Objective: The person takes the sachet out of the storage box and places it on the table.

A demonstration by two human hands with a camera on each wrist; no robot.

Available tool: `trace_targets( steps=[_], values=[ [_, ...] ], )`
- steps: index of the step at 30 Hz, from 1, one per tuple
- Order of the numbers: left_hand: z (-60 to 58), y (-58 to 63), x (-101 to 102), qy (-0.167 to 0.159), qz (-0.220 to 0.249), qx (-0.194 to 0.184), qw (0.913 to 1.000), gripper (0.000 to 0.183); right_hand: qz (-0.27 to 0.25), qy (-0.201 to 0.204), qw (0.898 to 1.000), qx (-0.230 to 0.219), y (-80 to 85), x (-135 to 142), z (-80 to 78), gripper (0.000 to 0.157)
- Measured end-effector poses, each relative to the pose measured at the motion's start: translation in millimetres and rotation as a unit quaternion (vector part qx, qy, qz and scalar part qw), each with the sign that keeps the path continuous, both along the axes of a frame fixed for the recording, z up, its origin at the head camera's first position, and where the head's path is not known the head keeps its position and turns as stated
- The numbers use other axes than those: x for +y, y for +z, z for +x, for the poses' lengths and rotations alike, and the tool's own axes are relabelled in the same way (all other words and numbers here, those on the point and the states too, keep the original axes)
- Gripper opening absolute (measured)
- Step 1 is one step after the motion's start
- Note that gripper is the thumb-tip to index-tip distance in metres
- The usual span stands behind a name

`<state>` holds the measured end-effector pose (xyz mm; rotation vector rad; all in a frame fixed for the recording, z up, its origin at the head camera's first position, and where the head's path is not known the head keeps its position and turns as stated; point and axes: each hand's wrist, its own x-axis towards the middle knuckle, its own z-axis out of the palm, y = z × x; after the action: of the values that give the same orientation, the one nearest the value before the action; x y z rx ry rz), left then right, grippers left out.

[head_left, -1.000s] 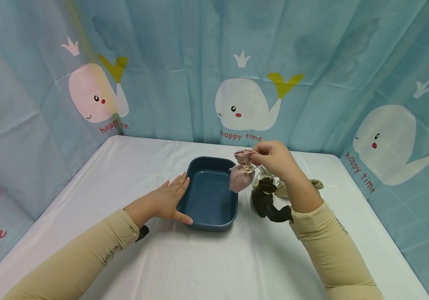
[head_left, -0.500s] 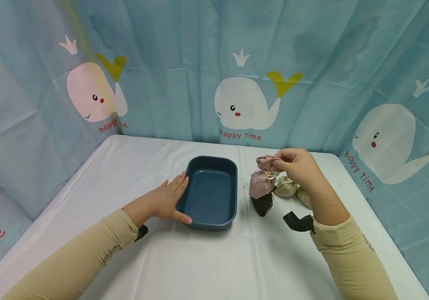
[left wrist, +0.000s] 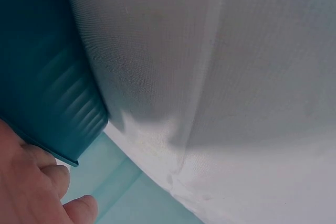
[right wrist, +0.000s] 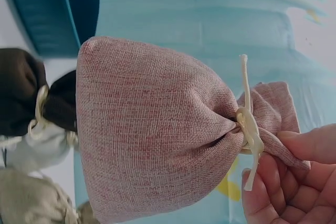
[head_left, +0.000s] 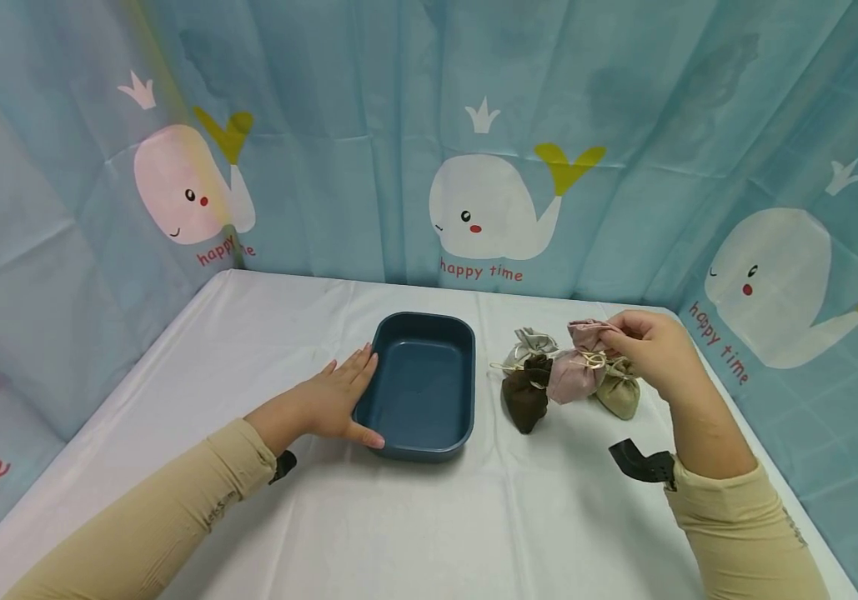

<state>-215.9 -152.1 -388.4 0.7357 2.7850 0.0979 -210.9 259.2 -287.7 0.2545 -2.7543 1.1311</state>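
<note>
My right hand (head_left: 654, 350) pinches a pink cloth drawstring pouch (head_left: 573, 379) by its gathered neck, above the cord knot. In the right wrist view this pouch (right wrist: 152, 135) hangs from thumb and fingers, its cream cord tied in a bow. Below and around it are a dark brown pouch (head_left: 524, 402), a pale grey pouch (head_left: 535, 342) and an olive green pouch (head_left: 619, 396), partly hidden by it. My left hand (head_left: 327, 400) lies with spread, straight fingers along the left rim of a dark blue rectangular bin (head_left: 417, 455), which holds nothing.
The table has a white cloth (head_left: 413, 533). A light blue curtain (head_left: 323, 208) printed with whales stands round the back and sides. Black straps show at both cuffs, one (head_left: 642, 463) sticking out below the right wrist.
My right hand has carried the pink pouch rightward, away from the bin and over the other pouches, uncovering the grey and brown ones. The left hand stays at the bin.
</note>
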Motion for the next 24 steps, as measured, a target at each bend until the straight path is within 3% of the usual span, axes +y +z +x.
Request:
trace_targets(
  steps=[11,24],
  values=[
    [0.0,-0.9,0,0.001,-0.004,0.003,1.0,0.132,0.001,-0.019,1.0,-0.004,-11.2,25,3.8,0.022],
    [0.0,-0.2,0,-0.003,-0.007,0.004,1.0,0.13,0.017,-0.068,0.996,-0.055,-46.9,28,-12.0,0.023]
  ],
)
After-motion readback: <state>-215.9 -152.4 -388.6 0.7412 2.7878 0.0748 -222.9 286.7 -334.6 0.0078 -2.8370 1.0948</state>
